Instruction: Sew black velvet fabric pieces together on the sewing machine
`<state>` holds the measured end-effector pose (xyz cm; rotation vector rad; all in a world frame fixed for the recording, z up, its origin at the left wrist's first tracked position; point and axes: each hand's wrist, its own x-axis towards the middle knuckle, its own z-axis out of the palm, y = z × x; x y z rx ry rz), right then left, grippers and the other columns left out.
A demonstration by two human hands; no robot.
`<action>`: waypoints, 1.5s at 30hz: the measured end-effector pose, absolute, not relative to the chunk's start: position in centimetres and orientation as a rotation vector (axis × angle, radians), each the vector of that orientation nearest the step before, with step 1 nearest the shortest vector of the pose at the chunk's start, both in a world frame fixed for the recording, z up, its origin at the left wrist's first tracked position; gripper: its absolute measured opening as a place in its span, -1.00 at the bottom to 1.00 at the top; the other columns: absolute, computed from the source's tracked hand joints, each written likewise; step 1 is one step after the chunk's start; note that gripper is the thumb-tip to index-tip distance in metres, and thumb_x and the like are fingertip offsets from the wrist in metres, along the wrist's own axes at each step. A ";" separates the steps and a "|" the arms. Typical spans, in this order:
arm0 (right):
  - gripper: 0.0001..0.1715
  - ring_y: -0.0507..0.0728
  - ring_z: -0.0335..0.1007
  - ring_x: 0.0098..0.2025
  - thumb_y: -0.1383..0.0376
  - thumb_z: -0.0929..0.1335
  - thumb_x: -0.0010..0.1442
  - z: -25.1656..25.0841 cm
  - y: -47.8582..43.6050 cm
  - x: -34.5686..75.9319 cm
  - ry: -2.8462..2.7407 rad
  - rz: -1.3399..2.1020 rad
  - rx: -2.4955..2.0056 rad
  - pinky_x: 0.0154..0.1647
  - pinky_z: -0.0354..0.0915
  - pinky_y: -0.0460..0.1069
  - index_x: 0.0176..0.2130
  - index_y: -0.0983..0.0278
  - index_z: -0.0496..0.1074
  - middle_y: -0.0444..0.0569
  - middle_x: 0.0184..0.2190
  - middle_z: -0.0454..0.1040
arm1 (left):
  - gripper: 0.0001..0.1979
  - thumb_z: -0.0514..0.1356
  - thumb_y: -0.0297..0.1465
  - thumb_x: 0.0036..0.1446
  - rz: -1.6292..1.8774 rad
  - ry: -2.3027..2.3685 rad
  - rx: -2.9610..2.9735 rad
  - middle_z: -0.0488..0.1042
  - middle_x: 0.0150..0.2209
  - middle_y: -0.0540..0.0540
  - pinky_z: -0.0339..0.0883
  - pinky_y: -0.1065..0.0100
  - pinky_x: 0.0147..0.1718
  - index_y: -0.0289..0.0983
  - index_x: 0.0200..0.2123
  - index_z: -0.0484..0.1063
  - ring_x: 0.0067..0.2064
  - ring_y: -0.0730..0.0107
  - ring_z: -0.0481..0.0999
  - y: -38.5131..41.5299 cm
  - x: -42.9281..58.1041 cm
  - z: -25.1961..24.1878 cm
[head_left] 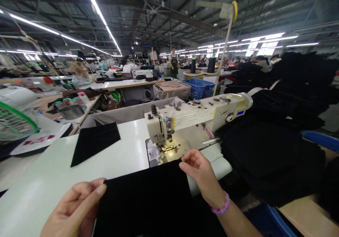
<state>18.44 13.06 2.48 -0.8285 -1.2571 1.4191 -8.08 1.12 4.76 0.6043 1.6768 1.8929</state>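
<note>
A black fabric piece [148,198] is stretched between my two hands at the near edge of the sewing table. My left hand [76,205] pinches its upper left corner between thumb and fingers. At the upper right corner, my right hand [198,168] grips the same piece; a purple bead bracelet circles that wrist. Just beyond the fabric stands a white sewing machine [196,113], its lit needle area a little ahead of my right fingertips. The fabric's top edge runs almost straight; its lower part leaves the frame.
Another black fabric piece [96,141] lies flat on the white table [127,156]. Stacked black fabric [272,156] fills the right side. A green-rimmed fan [16,120] and a metal bowl [71,112] are at left. Behind the machine sits a blue crate [198,87]; a person [173,63] stands farther back.
</note>
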 end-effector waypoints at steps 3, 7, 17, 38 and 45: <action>-0.78 0.04 0.33 -0.34 0.41 0.38 0.02 1.9 11.3 18.5 -1.604 1.407 -0.726 -0.24 0.32 -0.06 -0.29 0.22 0.30 -0.18 -0.37 0.37 | -0.66 0.47 -0.30 -0.21 1.782 1.897 0.932 0.59 -0.33 0.06 0.35 0.49 -0.27 -0.22 -0.56 0.33 -0.18 0.35 0.53 3.4 -8.7 8.7; -0.75 0.05 0.37 -0.33 0.48 0.33 0.04 -1.0 7.7 18.3 -1.933 1.281 -0.738 -0.25 0.32 -0.06 -0.27 0.20 0.29 -0.19 -0.39 0.38 | -0.87 0.25 -0.37 -0.03 1.079 1.958 1.689 0.49 -0.47 0.04 0.24 0.38 -0.32 -0.21 -0.52 0.33 -0.36 0.35 0.46 9.7 -8.1 10.3; -0.64 0.13 0.53 -0.23 0.56 0.19 0.27 -7.2 7.6 20.3 -2.212 0.531 -0.442 -0.18 0.49 -0.02 -0.07 0.24 0.39 0.03 -0.25 0.55 | -0.87 0.15 -0.53 -0.10 0.941 1.805 1.720 0.36 -0.56 0.07 0.16 0.37 -0.41 -0.19 -0.55 0.29 -0.46 0.39 0.33 16.3 -4.6 -1.7; -0.64 0.21 0.55 -0.16 0.58 0.20 0.14 -5.7 10.5 19.0 -2.213 0.318 -0.428 -0.13 0.52 0.09 -0.16 0.27 0.41 0.07 -0.25 0.59 | -0.83 0.23 -0.57 0.00 0.865 1.937 1.755 0.41 -0.51 0.06 0.21 0.38 -0.45 -0.22 -0.48 0.30 -0.48 0.42 0.40 20.3 -6.2 -2.0; -0.64 0.21 0.51 -0.09 0.58 0.21 0.15 -5.6 10.4 19.3 -2.263 0.375 -0.453 -0.03 0.49 0.14 -0.15 0.30 0.43 0.09 -0.20 0.57 | -0.87 0.25 -0.49 0.10 0.934 2.123 1.895 0.48 -0.19 -0.18 0.30 0.09 -0.03 -0.26 -0.24 0.40 -0.08 0.06 0.47 16.2 -3.7 -0.2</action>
